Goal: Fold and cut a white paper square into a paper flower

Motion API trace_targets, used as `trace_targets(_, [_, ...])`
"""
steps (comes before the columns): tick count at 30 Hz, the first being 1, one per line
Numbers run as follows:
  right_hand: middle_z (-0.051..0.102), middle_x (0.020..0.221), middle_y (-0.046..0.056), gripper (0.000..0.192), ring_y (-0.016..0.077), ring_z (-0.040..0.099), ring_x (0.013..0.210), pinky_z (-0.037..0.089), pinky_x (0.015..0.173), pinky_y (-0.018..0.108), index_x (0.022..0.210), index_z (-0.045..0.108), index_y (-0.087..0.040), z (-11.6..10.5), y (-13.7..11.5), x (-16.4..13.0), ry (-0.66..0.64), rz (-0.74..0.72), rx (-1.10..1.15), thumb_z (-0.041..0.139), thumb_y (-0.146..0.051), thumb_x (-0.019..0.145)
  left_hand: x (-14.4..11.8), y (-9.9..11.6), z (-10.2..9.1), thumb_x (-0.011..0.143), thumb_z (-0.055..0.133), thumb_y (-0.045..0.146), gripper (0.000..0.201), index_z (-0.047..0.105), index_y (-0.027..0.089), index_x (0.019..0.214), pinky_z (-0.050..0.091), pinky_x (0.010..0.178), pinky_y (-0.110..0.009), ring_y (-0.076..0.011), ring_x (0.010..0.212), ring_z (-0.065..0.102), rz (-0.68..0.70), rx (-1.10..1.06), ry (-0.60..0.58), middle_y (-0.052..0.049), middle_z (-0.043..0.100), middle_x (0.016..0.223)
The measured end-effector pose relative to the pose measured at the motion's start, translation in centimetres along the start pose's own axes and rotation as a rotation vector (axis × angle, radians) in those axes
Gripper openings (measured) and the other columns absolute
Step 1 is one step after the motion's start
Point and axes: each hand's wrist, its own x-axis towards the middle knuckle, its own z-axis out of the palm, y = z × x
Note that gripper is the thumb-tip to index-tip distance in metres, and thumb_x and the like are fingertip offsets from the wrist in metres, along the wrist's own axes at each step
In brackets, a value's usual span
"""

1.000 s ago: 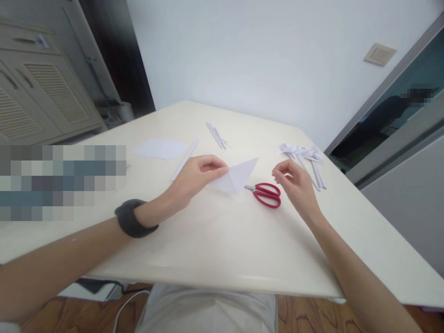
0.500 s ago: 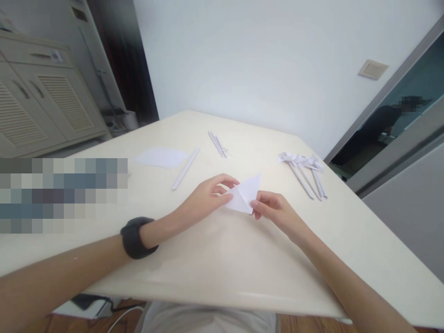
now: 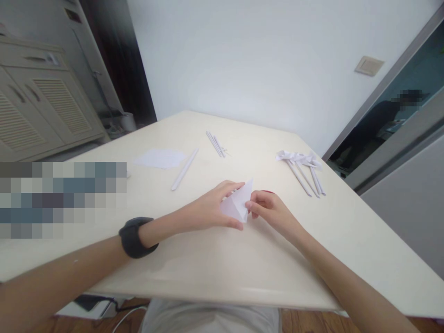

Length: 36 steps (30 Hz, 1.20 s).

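Observation:
A small piece of folded white paper, with a crease and a pointed top corner, is between my two hands above the table. My left hand, with a dark band on its wrist, is around the paper's left side, fingers at the upper edge and thumb along the lower one. My right hand pinches the paper's right edge between thumb and fingers. A bit of something red shows just behind the right hand; its kind is hidden.
On the white table lie a flat white sheet, a long rolled paper tube and several thin paper rolls. A joined paper-roll piece lies at right. A blurred block covers the table's left side. Beyond the opening at right is a person.
The paper has tilted more upright and shifted slightly left. My left thumb has moved down off its face to below the lower edge, and the left hand is spread wider around it.

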Motion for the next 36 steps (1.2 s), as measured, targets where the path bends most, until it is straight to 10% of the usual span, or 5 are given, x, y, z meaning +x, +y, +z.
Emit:
trace_targets(25, [0.058, 0.084, 0.002, 0.014, 0.016, 0.056, 0.077, 0.043, 0.064, 0.027, 0.092, 0.058, -0.02, 0.0, 0.1, -0.5, 0.096, 0.01, 0.091, 0.05, -0.028, 0.084, 0.5, 0.0, -0.8, 0.078, 0.061, 0.027, 0.04, 0.056, 0.015, 0.116, 0.045, 0.092, -0.038, -0.0265, 0.108, 0.057, -0.259, -0.802, 0.094, -0.013, 0.058, 0.123])
trace_targets(36, [0.058, 0.104, 0.005, 0.027, 0.0198, 0.056, 0.096, 0.048, 0.076, 0.031, 0.11, 0.053, -0.021, 0.3, 0.1, -0.3, 0.113, -0.129, 0.097, 0.052, -0.024, 0.083, 0.3, -0.3, 0.1, 0.073, 0.067, 0.026, 0.045, 0.057, 0.019, 0.116, 0.046, 0.09, -0.035, -0.0249, 0.105, 0.059, -0.262, -0.706, 0.052, -0.008, 0.062, 0.118])
